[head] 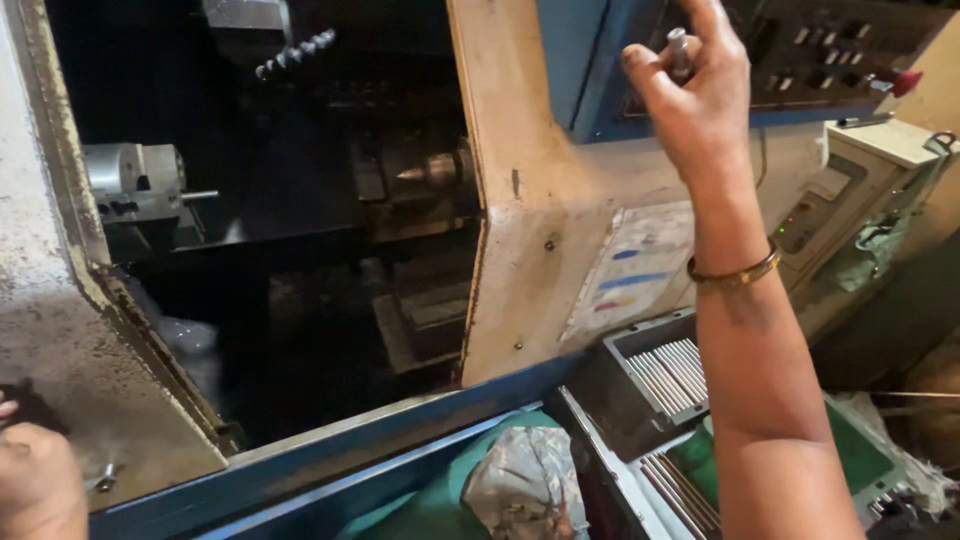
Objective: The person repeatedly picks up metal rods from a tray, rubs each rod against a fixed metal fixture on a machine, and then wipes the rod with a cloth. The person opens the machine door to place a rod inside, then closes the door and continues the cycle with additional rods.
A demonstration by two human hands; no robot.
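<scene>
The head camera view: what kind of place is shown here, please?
Most likely a machine shop, at a metal-turning lathe. The open enclosure shows a chuck and a pointed centre, trays hold thin metal rods, and the right hand holds a small metal pin near a control panel.

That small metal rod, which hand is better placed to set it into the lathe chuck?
Probably the right hand: it already pinches the metal rod. The left hand rests low on the machine's edge, nearer the chuck.

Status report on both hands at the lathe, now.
Right hand raised by the control panel, pinching a small metal pin. Left hand low on the machine ledge, grip unclear. Nothing between them.
</scene>
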